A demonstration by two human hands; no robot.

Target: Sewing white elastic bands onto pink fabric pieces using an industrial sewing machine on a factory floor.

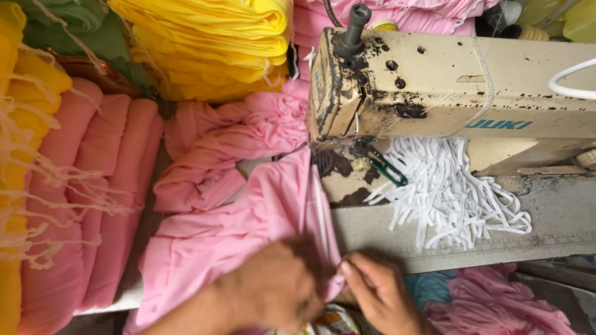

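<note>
Fingers (347, 270) pinching pink fabric (248, 229), grip blurred

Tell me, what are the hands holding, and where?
Both the left hand and right hand pinch the soft pink fabric at its near edge.

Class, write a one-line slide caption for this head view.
Two hands, left hand and right hand, pinch pink fabric before a worn sewing machine.

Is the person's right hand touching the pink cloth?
Touching. The head view shows the right hand pinching the edge of the pink cloth with its fingertips, beside the left hand.
</note>
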